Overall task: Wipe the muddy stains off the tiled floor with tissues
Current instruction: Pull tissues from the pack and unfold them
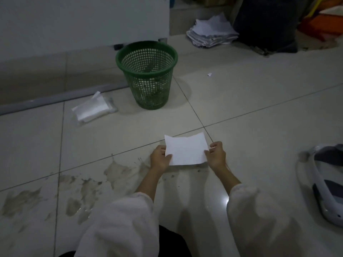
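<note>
Leftmost, brown muddy stains [87, 190] smear the glossy tiled floor [259, 112] in ragged, blotchy patches. Behind them lies a clear plastic tissue pack [93, 109], beside a green mesh basket [147, 75] whose contents are too dim to make out. Above the floor, the left hand [160, 158] pinches one edge of a thin white square tissue [186, 150] in its grip, and the right hand [217, 154] pinches the opposite edge. Farther right, a white and grey rounded object [324, 184] is cut off by the frame.
</note>
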